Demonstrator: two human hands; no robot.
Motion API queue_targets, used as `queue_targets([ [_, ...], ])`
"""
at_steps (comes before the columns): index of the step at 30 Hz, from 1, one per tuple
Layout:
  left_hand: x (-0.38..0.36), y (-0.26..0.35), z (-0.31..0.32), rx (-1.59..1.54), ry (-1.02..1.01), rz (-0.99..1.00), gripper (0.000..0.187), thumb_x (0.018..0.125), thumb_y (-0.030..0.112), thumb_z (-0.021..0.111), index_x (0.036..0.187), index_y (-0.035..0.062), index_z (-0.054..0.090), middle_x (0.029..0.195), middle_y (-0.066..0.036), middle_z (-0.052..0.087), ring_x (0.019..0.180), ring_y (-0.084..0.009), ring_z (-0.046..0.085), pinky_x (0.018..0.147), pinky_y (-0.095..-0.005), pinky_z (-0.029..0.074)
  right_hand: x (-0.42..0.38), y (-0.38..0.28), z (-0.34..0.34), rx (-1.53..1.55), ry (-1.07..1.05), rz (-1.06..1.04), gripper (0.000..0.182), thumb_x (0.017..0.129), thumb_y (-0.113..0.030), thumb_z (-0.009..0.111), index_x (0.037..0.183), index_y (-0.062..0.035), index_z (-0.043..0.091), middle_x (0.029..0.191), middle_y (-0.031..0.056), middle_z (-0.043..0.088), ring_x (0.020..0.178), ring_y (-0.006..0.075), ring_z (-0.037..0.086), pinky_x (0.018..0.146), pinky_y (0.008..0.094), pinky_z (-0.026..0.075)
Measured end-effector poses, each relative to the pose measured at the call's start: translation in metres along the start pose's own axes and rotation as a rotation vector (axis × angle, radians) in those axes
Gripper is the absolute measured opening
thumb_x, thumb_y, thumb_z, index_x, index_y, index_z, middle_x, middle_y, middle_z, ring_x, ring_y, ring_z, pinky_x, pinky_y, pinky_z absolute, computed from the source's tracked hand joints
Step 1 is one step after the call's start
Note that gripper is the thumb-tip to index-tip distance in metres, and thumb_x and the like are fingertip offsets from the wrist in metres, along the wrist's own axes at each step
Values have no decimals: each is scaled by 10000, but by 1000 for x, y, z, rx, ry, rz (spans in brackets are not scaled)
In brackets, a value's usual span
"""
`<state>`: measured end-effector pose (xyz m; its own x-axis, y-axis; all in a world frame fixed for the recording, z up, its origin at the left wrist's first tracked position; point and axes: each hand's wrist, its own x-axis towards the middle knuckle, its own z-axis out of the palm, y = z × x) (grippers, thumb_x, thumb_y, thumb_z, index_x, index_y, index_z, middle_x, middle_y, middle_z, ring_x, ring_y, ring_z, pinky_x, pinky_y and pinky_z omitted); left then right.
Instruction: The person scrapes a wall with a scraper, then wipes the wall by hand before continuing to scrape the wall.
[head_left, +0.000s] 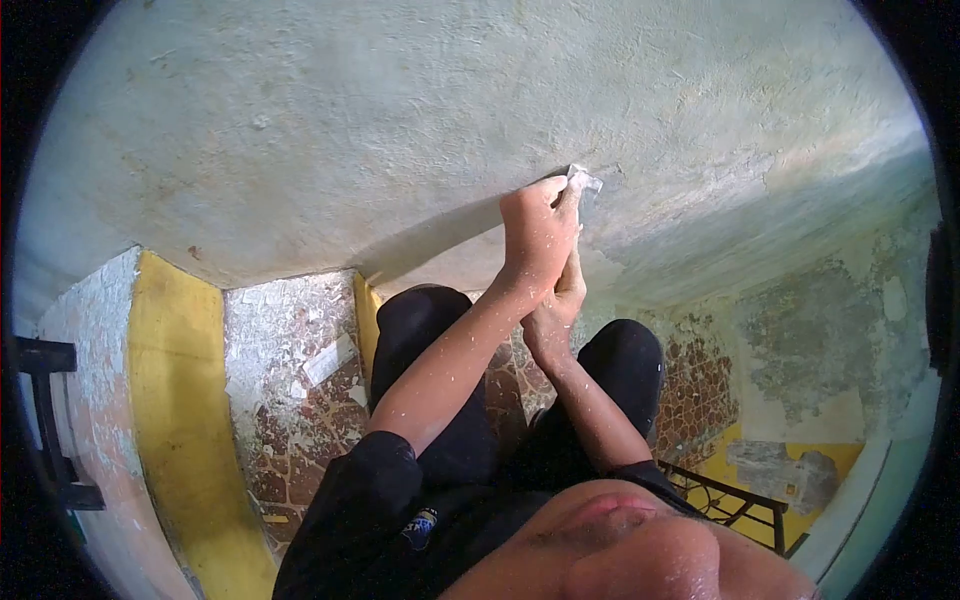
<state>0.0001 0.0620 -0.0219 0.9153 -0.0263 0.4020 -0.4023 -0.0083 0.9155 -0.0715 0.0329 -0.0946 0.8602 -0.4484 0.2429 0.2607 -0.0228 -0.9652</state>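
My left hand [540, 230] is closed around a small scraper [588, 180], its whitish, dust-covered blade held against the wall [420, 120]. The blade end shows just beyond my fingertips; the handle is hidden by my hands. Just below, my right hand [556, 312] is pressed up against the left, its fingers pointing along the tool and closed on its lower part. White flecks cover both forearms. Around the blade, the pale green-grey paint is rough and partly peeled.
Yellow-edged masonry [175, 370] stands at the left, with a black metal bracket [45, 420] farther out. Paint flakes and a pale strip [328, 360] lie on the brown patterned floor [290, 440]. A black metal frame [735, 500] stands at lower right. My bent knees are close beneath my hands.
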Motion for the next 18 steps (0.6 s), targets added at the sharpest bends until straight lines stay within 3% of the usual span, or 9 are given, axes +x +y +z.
queue_targets([
  [5, 11, -5, -2, 147, -47, 113, 319, 926, 101, 679, 677, -68, 572, 524, -120, 524, 502, -88, 459, 466, -335, 406, -3, -9, 15, 140, 8, 19, 710, 920, -114, 680, 1514, 58, 331, 1471, 180, 481, 1282, 224, 514, 1089, 354, 393],
  [6, 14, -3, -4, 200, -71, 154, 312, 927, 113, 678, 687, -68, 595, 534, -143, 550, 489, -100, 485, 471, -340, 419, 2, 4, 16, 136, 2, 11, 710, 920, -114, 680, 1514, 58, 331, 1471, 180, 481, 1282, 224, 514, 1089, 354, 393],
  [7, 16, -5, -1, 196, -60, 171, 269, 929, 148, 673, 757, -59, 663, 584, -199, 597, 474, -173, 551, 495, -354, 446, 12, 30, 12, 2, 47, -149, 668, 937, -116, 662, 1500, 60, 347, 1416, 164, 517, 1213, 207, 541, 1034, 343, 431],
  [8, 20, 6, 4, 192, -56, 175, 269, 929, 148, 673, 757, -59, 663, 584, -199, 597, 474, -173, 551, 495, -354, 446, 23, 43, 9, -132, 95, -306, 628, 954, -118, 643, 1487, 61, 363, 1360, 147, 553, 1143, 189, 568, 979, 331, 469],
  [10, 25, 33, 13, -4, -209, 211, 236, 933, 161, 655, 822, -41, 703, 656, -239, 626, 542, -276, 645, 524, -372, 470, 43, -26, 7, 160, 187, -274, 598, 985, -115, 601, 1501, 45, 344, 1345, 137, 553, 1126, 188, 576, 934, 316, 490],
  [12, 25, 43, 34, -96, -100, 455, 209, 932, 158, 644, 855, -24, 710, 708, -246, 655, 656, -368, 689, 558, -401, 495, 69, -55, -17, 545, 35, -320, 613, 994, -93, 579, 1531, 17, 305, 1370, 142, 537, 1136, 216, 582, 964, 337, 485],
  [13, 16, 48, 34, -105, -179, 344, 187, 937, 138, 622, 950, -27, 708, 766, -253, 678, 720, -397, 699, 586, -422, 518, 83, -36, -42, 279, 72, -298, 691, 981, -150, 609, 1581, -76, 274, 1372, 134, 535, 1146, 240, 591, 976, 354, 489],
  [17, -13, 35, 2, 5, -267, 289, 257, 954, 122, 600, 1135, -51, 655, 855, -248, 711, 756, -352, 731, 627, -421, 565, 52, -27, -27, -9, 96, -418, 669, 1010, -124, 549, 1594, -87, 227, 1361, 129, 533, 1078, 194, 588, 913, 333, 508],
  [18, -16, 24, -7, 77, -242, 239, 241, 963, 128, 596, 1105, -54, 666, 862, -237, 719, 775, -322, 741, 645, -400, 576, 41, -20, -18, -92, 104, -450, 662, 1019, -115, 530, 1599, -91, 211, 1358, 128, 533, 1056, 179, 587, 892, 326, 514],
])
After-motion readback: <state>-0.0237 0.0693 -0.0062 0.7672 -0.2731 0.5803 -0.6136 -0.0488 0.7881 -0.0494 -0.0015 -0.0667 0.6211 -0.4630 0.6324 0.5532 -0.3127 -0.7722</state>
